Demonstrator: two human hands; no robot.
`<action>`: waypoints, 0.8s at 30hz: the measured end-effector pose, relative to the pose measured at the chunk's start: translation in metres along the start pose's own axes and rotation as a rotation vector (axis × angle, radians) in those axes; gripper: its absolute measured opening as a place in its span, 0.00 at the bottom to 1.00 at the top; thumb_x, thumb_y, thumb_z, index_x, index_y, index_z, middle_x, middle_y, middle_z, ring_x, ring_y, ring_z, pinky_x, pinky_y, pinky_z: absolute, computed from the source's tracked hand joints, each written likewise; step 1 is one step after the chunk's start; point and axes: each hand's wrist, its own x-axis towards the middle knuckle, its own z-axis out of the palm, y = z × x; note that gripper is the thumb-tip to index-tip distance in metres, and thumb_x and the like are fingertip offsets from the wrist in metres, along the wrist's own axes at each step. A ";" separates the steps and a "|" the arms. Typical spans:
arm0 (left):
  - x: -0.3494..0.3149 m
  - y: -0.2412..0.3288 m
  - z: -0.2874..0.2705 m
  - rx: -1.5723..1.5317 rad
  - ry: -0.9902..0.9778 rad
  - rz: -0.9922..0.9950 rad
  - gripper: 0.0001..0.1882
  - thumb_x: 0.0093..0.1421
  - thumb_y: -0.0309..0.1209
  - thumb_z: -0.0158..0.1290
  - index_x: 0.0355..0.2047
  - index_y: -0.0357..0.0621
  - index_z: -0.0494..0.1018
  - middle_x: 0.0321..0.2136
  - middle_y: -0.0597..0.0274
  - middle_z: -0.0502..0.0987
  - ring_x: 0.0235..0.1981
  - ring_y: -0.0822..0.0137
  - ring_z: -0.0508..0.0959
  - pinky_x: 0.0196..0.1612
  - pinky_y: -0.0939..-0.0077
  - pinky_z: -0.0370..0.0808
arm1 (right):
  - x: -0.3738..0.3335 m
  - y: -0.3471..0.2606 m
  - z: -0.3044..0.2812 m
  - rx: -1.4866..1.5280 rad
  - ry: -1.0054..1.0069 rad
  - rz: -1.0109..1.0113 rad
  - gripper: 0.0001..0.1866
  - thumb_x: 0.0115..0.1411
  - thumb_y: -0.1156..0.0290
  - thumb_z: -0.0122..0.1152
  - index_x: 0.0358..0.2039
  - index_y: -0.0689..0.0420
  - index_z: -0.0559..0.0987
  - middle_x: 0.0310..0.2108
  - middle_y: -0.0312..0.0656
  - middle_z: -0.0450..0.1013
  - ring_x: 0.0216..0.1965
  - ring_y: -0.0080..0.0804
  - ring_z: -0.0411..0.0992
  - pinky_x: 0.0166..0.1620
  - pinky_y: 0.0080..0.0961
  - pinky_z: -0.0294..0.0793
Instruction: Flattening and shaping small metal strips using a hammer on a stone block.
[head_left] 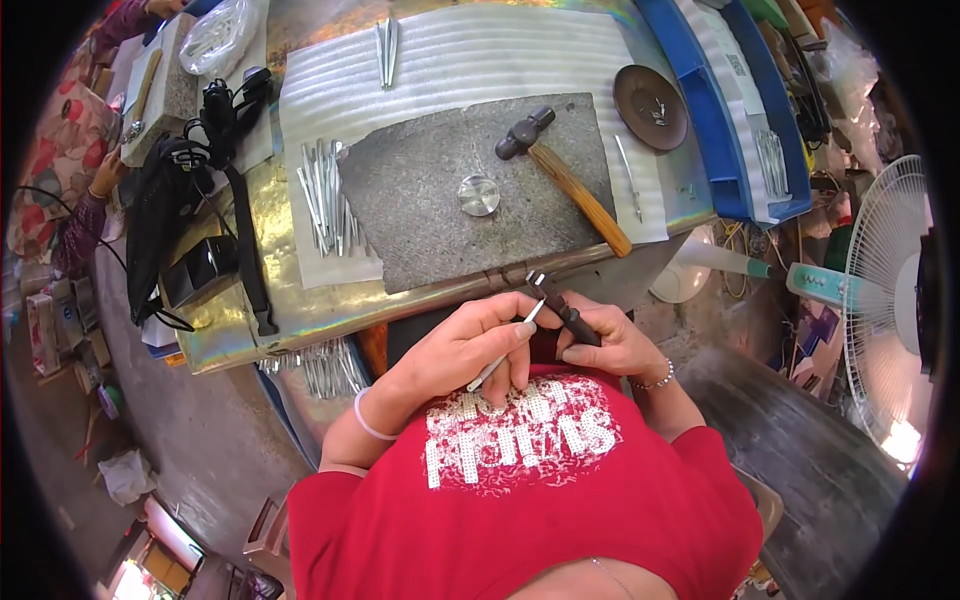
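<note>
My left hand (485,342) is closed around a slim silver piece that looks like tweezers (487,374), its pointed end up between thumb and forefinger. Beside it, my right hand (610,338) grips a dark-handled tool (567,318) with two small bright ends at its top. Both hands are close together between my red shirt and the table edge. On the grey stone slab (420,200) beyond them are a round metal disc (479,195) and a hammer (570,185) with a wooden handle. What the tool's bright ends are is too small to tell.
Bunches of silver tweezers (322,200) lie left of the slab and at the back. A brown dish (650,107) and blue tray (728,190) stand right, near a fan (885,300). Black straps and bags (190,190) occupy the left. Another person's hand (107,175) shows far left.
</note>
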 end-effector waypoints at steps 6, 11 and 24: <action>0.012 -0.021 -0.013 0.002 0.031 -0.002 0.14 0.67 0.33 0.40 0.40 0.35 0.70 0.16 0.61 0.74 0.09 0.77 0.70 0.13 0.89 0.65 | 0.000 0.017 -0.002 -0.070 -0.017 -0.020 0.07 0.53 0.73 0.63 0.28 0.62 0.75 0.42 0.44 0.67 0.44 0.30 0.66 0.48 0.24 0.63; 0.019 -0.039 -0.024 0.031 0.024 0.001 0.14 0.67 0.34 0.40 0.37 0.36 0.71 0.15 0.64 0.71 0.09 0.81 0.62 0.13 0.89 0.57 | -0.002 0.028 0.003 -0.253 0.035 0.091 0.11 0.52 0.73 0.63 0.31 0.64 0.71 0.37 0.42 0.68 0.38 0.29 0.68 0.43 0.24 0.67; 0.046 -0.106 -0.040 0.668 0.339 0.121 0.10 0.62 0.32 0.43 0.35 0.37 0.69 0.14 0.52 0.73 0.17 0.58 0.76 0.21 0.66 0.69 | -0.002 0.085 0.028 -0.368 0.119 0.381 0.19 0.55 0.62 0.62 0.40 0.60 0.68 0.30 0.44 0.72 0.34 0.33 0.72 0.39 0.29 0.69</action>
